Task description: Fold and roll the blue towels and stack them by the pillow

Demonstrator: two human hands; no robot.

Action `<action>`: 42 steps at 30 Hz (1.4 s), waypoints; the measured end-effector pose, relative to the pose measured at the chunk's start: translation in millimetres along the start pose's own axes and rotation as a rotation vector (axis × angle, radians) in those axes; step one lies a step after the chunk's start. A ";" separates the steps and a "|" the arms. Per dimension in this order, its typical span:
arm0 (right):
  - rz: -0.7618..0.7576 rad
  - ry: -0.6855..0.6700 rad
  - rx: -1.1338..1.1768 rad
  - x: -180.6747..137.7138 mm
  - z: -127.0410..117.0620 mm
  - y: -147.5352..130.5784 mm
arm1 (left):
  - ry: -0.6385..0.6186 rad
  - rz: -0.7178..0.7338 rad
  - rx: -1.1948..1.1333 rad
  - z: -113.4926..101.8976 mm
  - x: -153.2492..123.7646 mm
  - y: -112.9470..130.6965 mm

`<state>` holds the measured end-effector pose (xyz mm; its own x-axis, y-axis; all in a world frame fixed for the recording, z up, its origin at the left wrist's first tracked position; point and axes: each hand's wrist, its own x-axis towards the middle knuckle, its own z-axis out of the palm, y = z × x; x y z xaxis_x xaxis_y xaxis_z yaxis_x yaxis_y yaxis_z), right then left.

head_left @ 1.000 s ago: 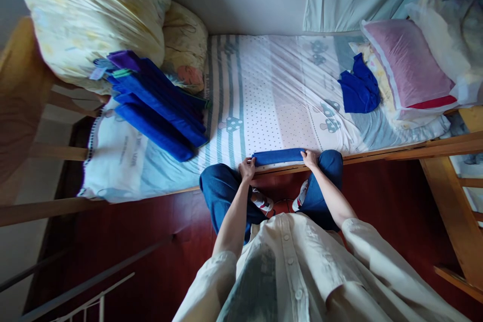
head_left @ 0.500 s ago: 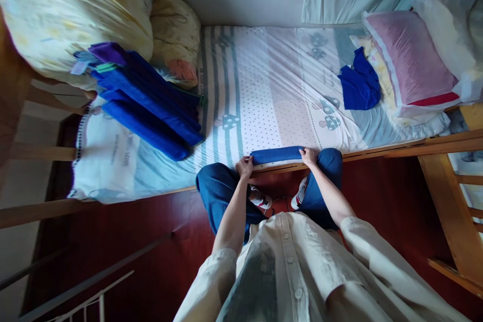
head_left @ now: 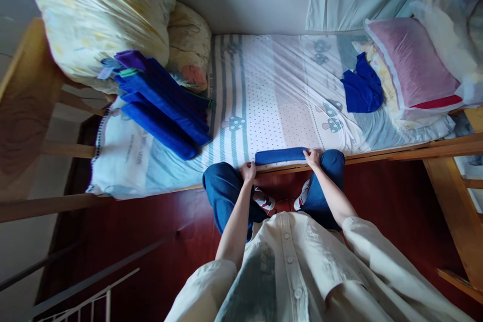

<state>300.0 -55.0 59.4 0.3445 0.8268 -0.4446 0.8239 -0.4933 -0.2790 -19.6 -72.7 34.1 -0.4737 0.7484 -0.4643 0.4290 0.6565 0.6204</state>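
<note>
A blue cloth (head_left: 280,156), folded into a long flat strip, lies along the front edge of the bed. My right hand (head_left: 312,158) has its fingers closed on the strip's right end. At the lower left corner of the strip is my left hand (head_left: 248,172), its fingers curled together. Whether they pinch anything is too small to make out. To the left lies a stack of folded blue cloths (head_left: 162,105), with a purple one (head_left: 132,59) at its far end. A crumpled blue cloth (head_left: 362,85) rests on the right part of the bed.
Patterned sheeting covers the bed (head_left: 264,100). Large pale bundled bedding (head_left: 101,15) fills the far left, and a pink pillow (head_left: 411,60) sits at the right. A wooden rail (head_left: 415,151) runs along the front right. My knees are against the bed edge.
My left hand has shifted slightly down and away from the strip's left end. My right hand stays at the right end. The view has turned a little to the left.
</note>
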 end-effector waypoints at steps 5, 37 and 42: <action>0.001 -0.024 -0.019 -8.4 -5.5 -4.3 | -0.137 -0.151 -0.192 15.4 -25.6 -5.6; -0.749 -0.136 0.063 -47.6 -61.7 -122.2 | -0.429 0.334 -0.930 -10.2 -44.3 77.4; -0.844 -0.424 0.257 -43.1 -76.6 -175.2 | -0.427 0.537 -0.871 -33.2 -53.2 105.9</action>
<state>175.3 16.5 192.6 -0.5450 0.7942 -0.2688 0.5850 0.1306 -0.8004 25.5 -46.1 145.5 -0.0121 0.9969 -0.0777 -0.2680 0.0717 0.9607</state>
